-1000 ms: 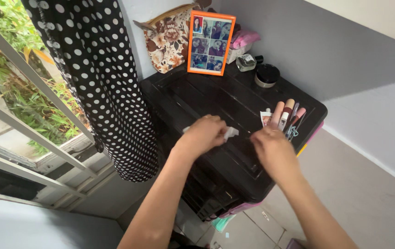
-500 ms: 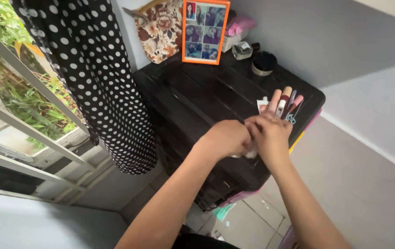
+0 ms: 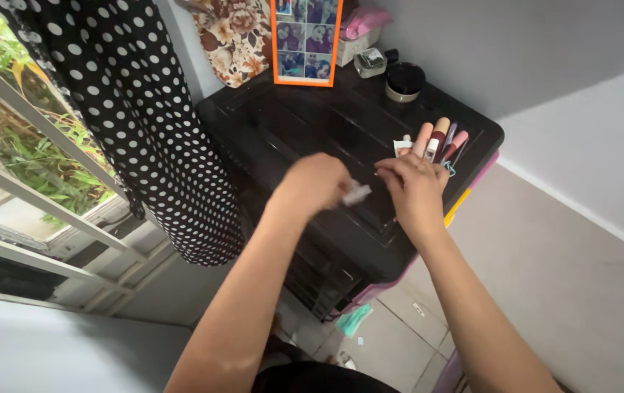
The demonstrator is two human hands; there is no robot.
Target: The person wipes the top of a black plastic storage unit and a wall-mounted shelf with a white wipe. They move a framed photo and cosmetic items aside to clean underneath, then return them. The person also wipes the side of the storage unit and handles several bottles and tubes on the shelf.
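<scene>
The left hand (image 3: 317, 183) has its grip clamped on a small, crumpled white tissue (image 3: 356, 193); the right hand's (image 3: 415, 187) grip is unclear.

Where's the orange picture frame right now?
In the head view, the orange picture frame stands upright at the back of the black cabinet top, between the floral pouch on its left and the small glass bottle on its right.
</scene>
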